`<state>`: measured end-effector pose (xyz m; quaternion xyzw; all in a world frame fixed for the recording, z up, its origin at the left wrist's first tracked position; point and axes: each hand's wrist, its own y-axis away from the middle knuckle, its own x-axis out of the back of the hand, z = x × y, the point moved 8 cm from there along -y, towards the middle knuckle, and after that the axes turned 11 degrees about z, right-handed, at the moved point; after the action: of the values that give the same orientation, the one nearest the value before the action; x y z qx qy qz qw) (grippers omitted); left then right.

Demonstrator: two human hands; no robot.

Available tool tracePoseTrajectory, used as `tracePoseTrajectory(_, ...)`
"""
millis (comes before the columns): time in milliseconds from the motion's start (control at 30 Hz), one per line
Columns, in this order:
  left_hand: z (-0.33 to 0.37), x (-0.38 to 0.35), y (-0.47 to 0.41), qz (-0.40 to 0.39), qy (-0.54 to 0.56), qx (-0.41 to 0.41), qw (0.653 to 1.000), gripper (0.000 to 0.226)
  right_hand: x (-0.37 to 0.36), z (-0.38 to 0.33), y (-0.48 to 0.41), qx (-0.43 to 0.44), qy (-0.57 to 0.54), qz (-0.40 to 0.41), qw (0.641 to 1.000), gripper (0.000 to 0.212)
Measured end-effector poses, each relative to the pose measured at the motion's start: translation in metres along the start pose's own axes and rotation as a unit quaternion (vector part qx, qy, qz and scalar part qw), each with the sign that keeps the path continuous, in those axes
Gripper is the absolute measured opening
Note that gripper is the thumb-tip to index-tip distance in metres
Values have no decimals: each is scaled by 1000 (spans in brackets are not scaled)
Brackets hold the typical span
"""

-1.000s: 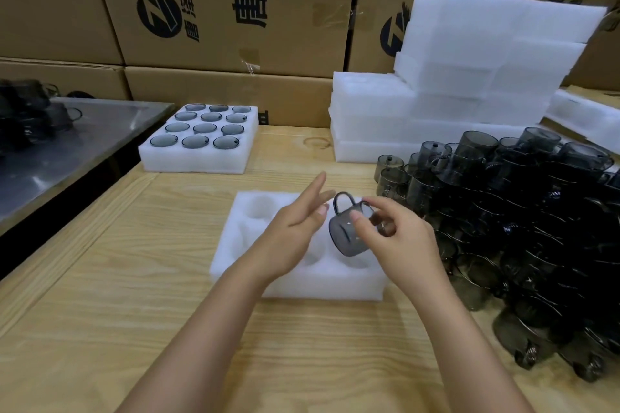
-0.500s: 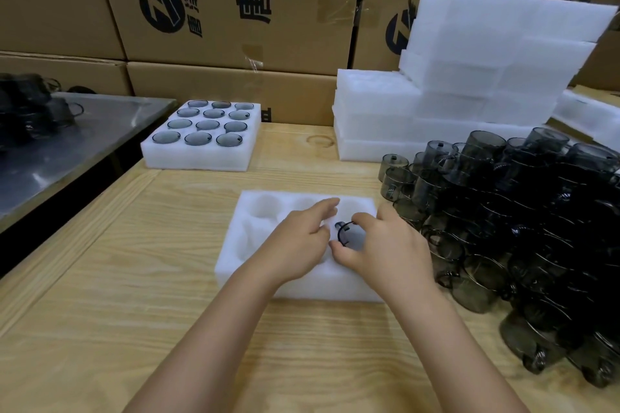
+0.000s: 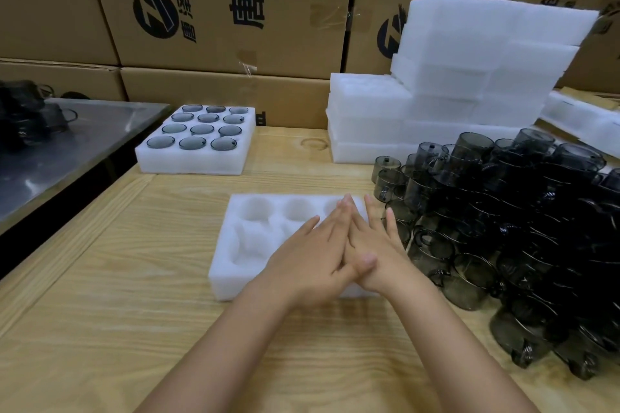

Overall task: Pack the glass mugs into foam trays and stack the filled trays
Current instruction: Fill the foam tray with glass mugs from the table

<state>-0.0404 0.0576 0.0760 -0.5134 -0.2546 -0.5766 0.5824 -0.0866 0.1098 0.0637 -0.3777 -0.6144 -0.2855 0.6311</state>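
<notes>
Foam tray (image 3: 231,261) beneath left hand (image 3: 312,258), right hand (image 3: 377,245); mugs (image 3: 503,228) beside right edge.

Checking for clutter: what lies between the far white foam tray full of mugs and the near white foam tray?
Only bare pale wooden tabletop lies there, per the head view.

Pale wooden worktop (image 3: 134,312), matt and grained — soft white foam trays (image 3: 228,261), glossy smoky glass mugs (image 3: 503,228), brushed metal table (image 3: 67,144).

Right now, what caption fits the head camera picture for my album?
Left hand and right hand lie flat on the foam tray beside a heap of dark glass mugs.
</notes>
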Motion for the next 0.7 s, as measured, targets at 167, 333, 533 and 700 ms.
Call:
tracePoseTrajectory(167, -5, 0, 1, -4, -4, 33, 999, 102, 0, -1, -6, 9, 60, -25, 998, 67)
tracePoseTrajectory(333, -4, 3, 3, 45, -68, 25, 996, 104, 1, 0, -5, -13, 0, 17, 1000, 62)
tracePoseTrajectory(533, 13, 30, 30, 306, -201, -79, 927, 58, 41, 30, 34, -119, -252, 364, 889, 39)
tracePoseTrajectory(700, -12, 53, 41, 352, -257, 1, 900, 41, 32, 58, 35, -183, -35, 218, 958, 26)
